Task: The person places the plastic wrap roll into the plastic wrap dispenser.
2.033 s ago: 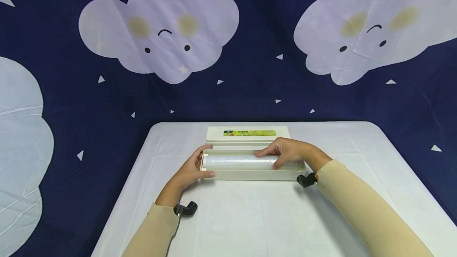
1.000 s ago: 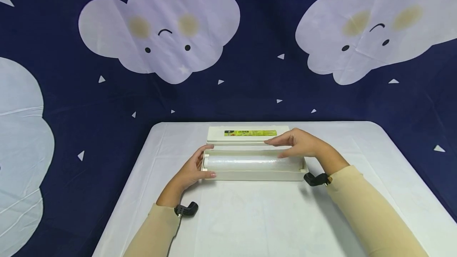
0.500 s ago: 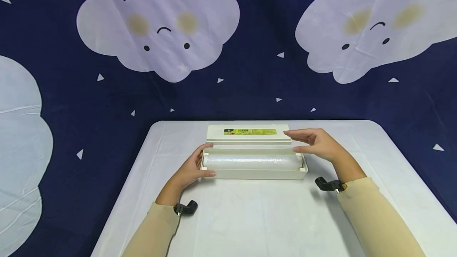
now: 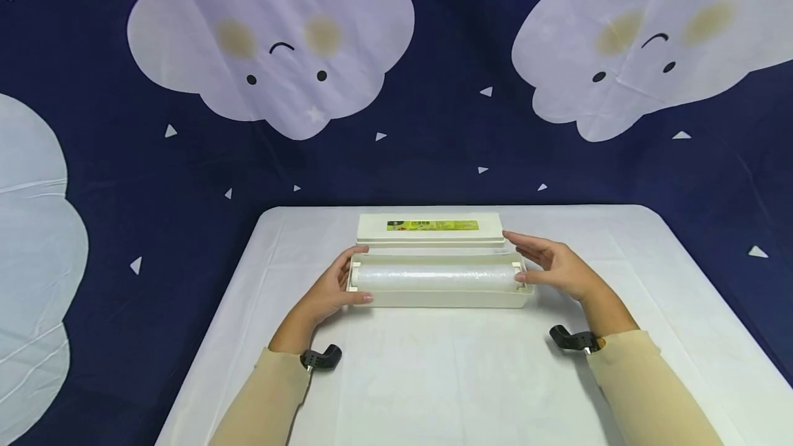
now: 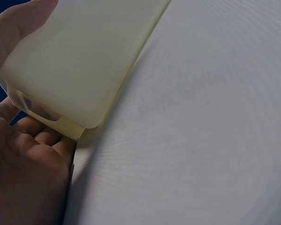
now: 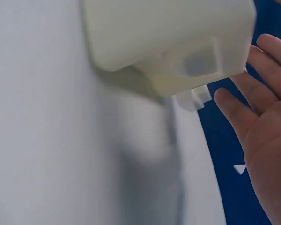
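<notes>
Cream plastic wrap box (image 4: 440, 300) lies lengthwise across the white-covered table (image 4: 446, 377), toward its far side, lidless, its long front wall facing the person. Inside, a roll of clear plastic film (image 4: 436, 277) runs nearly end to end, glossy on top, with a pale end piece at each side. Left hand (image 4: 327, 291) grips the box's left end: thumb laid along the front wall, other fingers round the back corner. Left wrist view shows the same hold, with a curved cutout (image 5: 40, 110) in the box's end wall. Right hand (image 4: 560, 268) at the opposite end, fingers extended and spread, gripping nothing; thumb tip overlaps the right rim in the head view, contact uncertain. Right wrist view has its palm turned toward that end, a small translucent tab (image 6: 194, 97) jutting from the rim near the thumb. Lid (image 4: 430, 236) flat just behind the box, a strip of cloth between them, yellow-green label (image 4: 432, 226) uppermost; right fingertips reach close by its right end. Beige sleeves (image 4: 263, 398) on both arms, black device (image 4: 322, 358) at each wrist. Beyond the table, navy backdrop (image 4: 458, 122) printed with pale clouds (image 4: 279, 40) and small white triangles.
</notes>
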The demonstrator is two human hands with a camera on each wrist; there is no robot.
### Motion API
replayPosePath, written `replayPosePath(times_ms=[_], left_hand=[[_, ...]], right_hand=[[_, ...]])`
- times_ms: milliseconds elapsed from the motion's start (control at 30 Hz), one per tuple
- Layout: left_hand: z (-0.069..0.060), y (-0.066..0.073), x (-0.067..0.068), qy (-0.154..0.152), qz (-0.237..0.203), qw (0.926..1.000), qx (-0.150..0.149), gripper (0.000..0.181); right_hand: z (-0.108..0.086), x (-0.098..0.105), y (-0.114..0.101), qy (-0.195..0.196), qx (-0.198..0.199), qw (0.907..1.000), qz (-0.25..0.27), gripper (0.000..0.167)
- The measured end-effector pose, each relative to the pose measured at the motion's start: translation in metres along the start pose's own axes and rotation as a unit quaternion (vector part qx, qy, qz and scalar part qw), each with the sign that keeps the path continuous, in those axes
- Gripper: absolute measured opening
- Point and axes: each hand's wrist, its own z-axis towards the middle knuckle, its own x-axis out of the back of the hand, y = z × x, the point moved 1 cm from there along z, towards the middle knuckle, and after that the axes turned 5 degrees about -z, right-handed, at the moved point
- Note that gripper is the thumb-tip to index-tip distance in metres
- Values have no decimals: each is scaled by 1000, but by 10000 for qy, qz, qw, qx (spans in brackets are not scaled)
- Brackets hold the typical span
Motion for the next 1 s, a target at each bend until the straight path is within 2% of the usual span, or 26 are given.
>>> replayPosePath(times_ms=[233, 333, 500, 1000], left_hand=[[0, 2, 0, -24, 25, 10000, 26, 109], [0, 4, -1, 37, 39, 10000, 32, 109], [0, 3, 0, 97, 101, 9999, 100, 108], [0, 4, 0, 97, 102, 9998, 160, 108]], right_hand=[[-17, -11, 15, -83, -1, 9995, 298, 92], [-19, -16, 18, -82, -66, 9986, 522, 100], [-21, -24, 18, 69, -226, 9981, 563, 111], [-24, -39, 21, 559, -391, 9957, 626, 116]])
